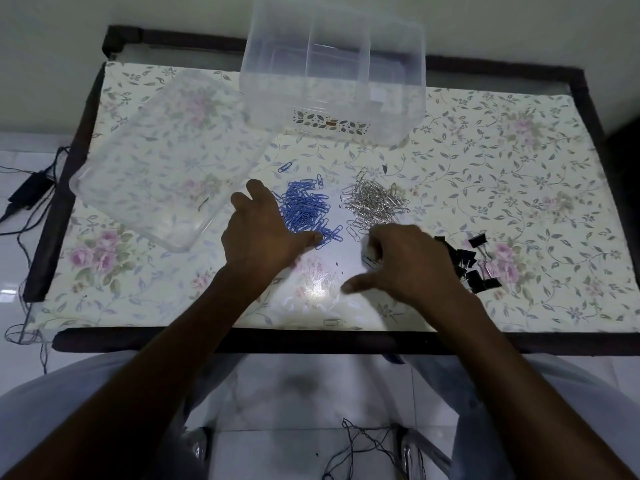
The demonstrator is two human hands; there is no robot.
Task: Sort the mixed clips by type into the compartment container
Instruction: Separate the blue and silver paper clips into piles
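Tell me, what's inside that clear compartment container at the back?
The compartment container looks empty: only its see-through dividers and the flowered tablecloth show through. Its walls are blurred, so a small clip could go unseen.

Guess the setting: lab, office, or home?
Likely a home room, not a lab: a small dark-framed table under a floral cover, a white tiled floor, and a power adapter with loose cables beside it.

Dim, bluish picture; a glare patch shines on the desk (317,292) between the hands, edges bow from wide-angle distortion, far objects slightly blurred
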